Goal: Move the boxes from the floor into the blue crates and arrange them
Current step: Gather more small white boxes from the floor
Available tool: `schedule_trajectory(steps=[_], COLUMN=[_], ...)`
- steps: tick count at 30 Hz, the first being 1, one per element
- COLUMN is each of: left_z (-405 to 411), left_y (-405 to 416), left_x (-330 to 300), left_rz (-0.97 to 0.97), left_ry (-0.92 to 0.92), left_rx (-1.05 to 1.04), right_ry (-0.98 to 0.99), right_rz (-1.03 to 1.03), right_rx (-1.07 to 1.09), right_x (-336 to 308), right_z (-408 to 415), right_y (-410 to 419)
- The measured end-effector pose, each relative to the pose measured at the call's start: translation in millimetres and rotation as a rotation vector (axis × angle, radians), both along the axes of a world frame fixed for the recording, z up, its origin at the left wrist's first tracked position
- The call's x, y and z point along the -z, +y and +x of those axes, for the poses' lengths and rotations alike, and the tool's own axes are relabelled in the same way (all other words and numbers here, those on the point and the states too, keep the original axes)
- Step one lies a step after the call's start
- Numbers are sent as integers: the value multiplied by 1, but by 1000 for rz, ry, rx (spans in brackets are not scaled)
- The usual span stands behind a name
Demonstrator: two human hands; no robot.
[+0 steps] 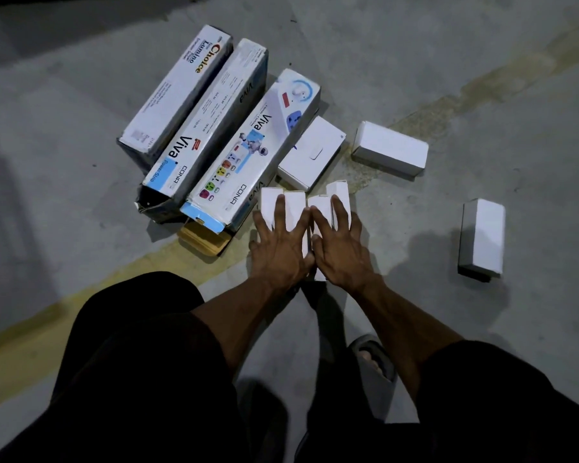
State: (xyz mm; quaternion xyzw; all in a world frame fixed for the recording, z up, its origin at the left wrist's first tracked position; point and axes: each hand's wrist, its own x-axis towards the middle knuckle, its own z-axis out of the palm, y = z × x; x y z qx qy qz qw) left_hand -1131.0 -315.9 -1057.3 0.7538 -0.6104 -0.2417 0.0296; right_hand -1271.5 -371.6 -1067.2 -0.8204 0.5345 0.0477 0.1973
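Several small white boxes [296,208] stand side by side on the grey floor under my hands. My left hand [279,247] lies spread over the left ones, fingers straight. Beside it, my right hand [340,245] lies spread over the right ones. Three long power-strip boxes lie side by side to the left: a Choice box [178,91] and two Viva boxes [211,125] [258,152]. Loose white boxes lie beyond and to the right: one [311,152] just behind my hands, one [390,148] further right, one [482,237] at the far right. No blue crate is in view.
A flat brown cardboard piece [204,242] sticks out from under the nearest Viva box. A worn yellow line [81,295] runs across the concrete floor. My sandalled foot [371,359] and dark-clothed knees fill the lower view.
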Motion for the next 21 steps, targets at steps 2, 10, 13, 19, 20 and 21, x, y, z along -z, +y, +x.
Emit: schedule_trajectory(steps=[2,10,13,19,20,21], left_z=[-4,-4,-5,-9,-9,-9], left_y=[0,1,1,-2,-3,-4], left_x=[0,2,-1,-1,-2,-3], left_rz=[4,63,85,78,77,73], left_ry=[11,40,64,78,76,71], left_rx=[-24,-56,-65,-80,-75,-70], right_ry=[-21,36,36,-6,-24,-47], right_rz=[6,-39,-38,-53,-63,-71], right_rx=[44,22,1,-24,-20,-13], right_x=[-6,-16,-14,-8,-7,-5], right_z=[4,12,11,8,8,8], right_y=[2,2,0,-2,-2,-1])
